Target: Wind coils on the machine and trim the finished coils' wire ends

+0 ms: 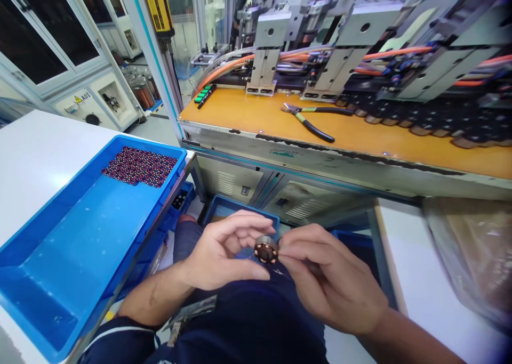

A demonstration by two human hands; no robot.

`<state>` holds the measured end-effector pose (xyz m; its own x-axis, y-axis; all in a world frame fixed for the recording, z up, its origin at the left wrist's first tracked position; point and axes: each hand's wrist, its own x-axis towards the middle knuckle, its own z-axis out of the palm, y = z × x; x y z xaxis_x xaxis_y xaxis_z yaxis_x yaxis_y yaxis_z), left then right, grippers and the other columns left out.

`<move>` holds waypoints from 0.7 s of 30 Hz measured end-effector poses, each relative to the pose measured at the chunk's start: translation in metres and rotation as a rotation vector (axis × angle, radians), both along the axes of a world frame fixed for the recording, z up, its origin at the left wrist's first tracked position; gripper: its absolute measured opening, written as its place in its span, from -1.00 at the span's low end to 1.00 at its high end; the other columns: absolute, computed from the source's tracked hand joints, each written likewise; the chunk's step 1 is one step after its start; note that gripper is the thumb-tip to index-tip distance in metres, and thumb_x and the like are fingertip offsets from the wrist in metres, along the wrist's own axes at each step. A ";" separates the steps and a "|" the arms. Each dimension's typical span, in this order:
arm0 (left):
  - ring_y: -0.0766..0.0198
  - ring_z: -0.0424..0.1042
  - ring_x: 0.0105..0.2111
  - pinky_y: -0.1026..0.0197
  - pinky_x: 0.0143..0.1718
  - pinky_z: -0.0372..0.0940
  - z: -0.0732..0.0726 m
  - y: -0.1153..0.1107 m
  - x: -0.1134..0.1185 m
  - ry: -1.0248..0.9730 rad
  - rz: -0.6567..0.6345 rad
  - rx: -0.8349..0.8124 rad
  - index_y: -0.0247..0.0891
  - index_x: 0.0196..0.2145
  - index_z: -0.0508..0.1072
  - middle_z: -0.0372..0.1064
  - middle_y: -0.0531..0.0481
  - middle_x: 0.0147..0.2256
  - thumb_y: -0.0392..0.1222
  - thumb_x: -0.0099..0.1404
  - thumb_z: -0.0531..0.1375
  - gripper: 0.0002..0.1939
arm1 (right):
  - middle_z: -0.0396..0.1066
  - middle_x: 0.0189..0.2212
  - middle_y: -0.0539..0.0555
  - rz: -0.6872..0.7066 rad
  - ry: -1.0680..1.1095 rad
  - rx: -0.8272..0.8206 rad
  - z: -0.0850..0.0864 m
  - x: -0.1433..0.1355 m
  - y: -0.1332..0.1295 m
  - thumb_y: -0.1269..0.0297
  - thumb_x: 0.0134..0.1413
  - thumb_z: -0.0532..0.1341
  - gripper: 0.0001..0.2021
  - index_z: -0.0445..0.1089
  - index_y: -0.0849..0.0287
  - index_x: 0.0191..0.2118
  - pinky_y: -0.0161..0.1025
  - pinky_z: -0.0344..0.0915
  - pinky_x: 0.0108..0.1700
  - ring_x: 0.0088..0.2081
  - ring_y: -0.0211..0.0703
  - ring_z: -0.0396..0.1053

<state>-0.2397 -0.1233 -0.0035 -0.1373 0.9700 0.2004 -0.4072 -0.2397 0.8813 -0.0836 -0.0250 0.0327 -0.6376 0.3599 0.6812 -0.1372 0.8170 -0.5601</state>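
A small round motor stator (266, 250), with a grey rim and copper-coloured windings around a dark centre, is held up in front of my body. My right hand (332, 273) pinches its right edge between thumb and fingertips. Around the stator's left side curves my left hand (228, 252), thumb and fingers apart; its fingers pass behind the part, and whether they touch it I cannot tell. Beyond the hands, a pair of cutting pliers (308, 120) with black and yellow handles lies spread on the orange machine bench (240, 111).
At left, a blue tray (80, 236) on a white table holds many small dark parts (140, 166) in its far end. Dark cylindrical parts (424, 116) line the bench at right below metal fixtures (340, 65). A clear plastic bag (472, 247) covers something at right.
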 end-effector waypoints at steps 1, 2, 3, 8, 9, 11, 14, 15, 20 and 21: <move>0.35 0.46 -0.27 0.33 -0.22 0.39 -0.001 -0.001 0.000 -0.011 -0.029 -0.038 -0.19 0.00 0.48 0.42 -0.06 -0.19 -0.33 -0.07 0.49 -0.37 | 0.43 -0.45 0.03 -0.016 -0.004 0.031 0.000 0.000 0.000 0.53 0.11 0.15 -0.87 0.36 0.16 -0.29 -0.41 0.40 -0.41 -0.45 -0.29 0.45; 0.37 0.46 -0.32 0.35 -0.27 0.39 -0.002 -0.002 -0.001 -0.019 -0.064 -0.080 -0.23 0.00 0.45 0.44 -0.05 -0.25 -0.28 -0.04 0.49 -0.38 | 0.43 -0.46 0.03 -0.029 -0.010 0.057 0.000 0.000 0.000 0.53 0.12 0.14 -0.87 0.35 0.15 -0.30 -0.41 0.40 -0.42 -0.46 -0.28 0.45; 0.39 0.45 -0.38 0.36 -0.32 0.38 -0.003 -0.004 -0.001 -0.024 -0.096 -0.121 -0.26 -0.02 0.43 0.44 -0.03 -0.31 -0.22 0.02 0.46 -0.44 | 0.43 -0.47 0.03 -0.036 -0.022 0.076 0.000 0.000 0.000 0.53 0.12 0.14 -0.87 0.35 0.15 -0.30 -0.40 0.40 -0.42 -0.46 -0.28 0.45; 0.39 0.49 -0.47 0.40 -0.45 0.37 -0.007 -0.007 -0.002 -0.051 -0.095 -0.101 -0.30 -0.03 0.38 0.45 -0.01 -0.40 -0.19 0.29 0.27 -0.68 | 0.44 -0.46 0.03 -0.101 -0.041 0.155 -0.002 -0.003 -0.003 0.50 0.17 0.15 -0.89 0.34 0.16 -0.31 -0.39 0.39 -0.41 -0.46 -0.29 0.45; 0.38 0.51 -0.45 0.40 -0.44 0.38 -0.007 -0.007 -0.002 -0.066 -0.085 -0.071 -0.28 -0.03 0.38 0.45 -0.02 -0.37 -0.23 0.29 0.27 -0.70 | 0.44 -0.46 0.03 -0.117 -0.035 0.167 -0.004 -0.004 -0.004 0.51 0.17 0.15 -0.89 0.34 0.16 -0.30 -0.40 0.39 -0.41 -0.45 -0.30 0.45; 0.35 0.55 -0.39 0.38 -0.41 0.41 -0.007 -0.007 -0.004 -0.100 -0.064 -0.008 -0.25 -0.06 0.40 0.44 -0.05 -0.26 -0.29 0.27 0.28 -0.72 | 0.43 -0.46 0.02 -0.146 -0.028 0.167 -0.006 -0.008 -0.006 0.51 0.16 0.16 -0.90 0.34 0.17 -0.29 -0.40 0.38 -0.40 -0.44 -0.30 0.45; 0.33 0.56 -0.28 0.31 -0.26 0.45 -0.006 -0.007 -0.007 -0.118 -0.021 0.085 -0.28 -0.22 0.48 0.38 -0.09 -0.08 -0.39 0.13 0.36 -0.76 | 0.41 -0.46 0.02 -0.147 -0.031 0.115 -0.005 -0.015 -0.007 0.51 0.16 0.15 -0.89 0.34 0.17 -0.30 -0.40 0.36 -0.43 -0.45 -0.31 0.42; 0.32 0.56 -0.24 0.26 -0.18 0.45 -0.006 -0.006 -0.008 -0.127 -0.011 0.121 -0.31 -0.30 0.47 0.39 -0.09 -0.06 -0.42 0.08 0.39 -0.76 | 0.40 -0.46 0.02 -0.133 -0.029 0.100 -0.004 -0.016 -0.006 0.51 0.17 0.14 -0.89 0.34 0.16 -0.30 -0.41 0.36 -0.43 -0.45 -0.32 0.41; 0.15 0.49 0.03 0.05 0.07 0.34 -0.013 -0.003 -0.009 -0.354 -0.044 0.194 -0.26 -0.30 0.41 0.53 -0.05 -0.14 -0.34 -0.05 0.48 -0.61 | 0.42 -0.47 0.01 0.001 -0.030 0.194 -0.003 -0.011 0.005 0.53 0.14 0.15 -0.87 0.33 0.15 -0.27 -0.42 0.40 -0.41 -0.44 -0.30 0.44; 0.19 0.50 0.00 0.11 0.05 0.35 -0.016 -0.002 -0.009 -0.369 -0.063 0.138 -0.25 -0.23 0.42 0.53 -0.06 -0.14 -0.28 -0.05 0.50 -0.55 | 0.45 -0.45 0.03 0.038 -0.047 0.246 -0.007 -0.007 0.009 0.53 0.12 0.17 -0.86 0.35 0.16 -0.24 -0.40 0.44 -0.38 -0.42 -0.27 0.47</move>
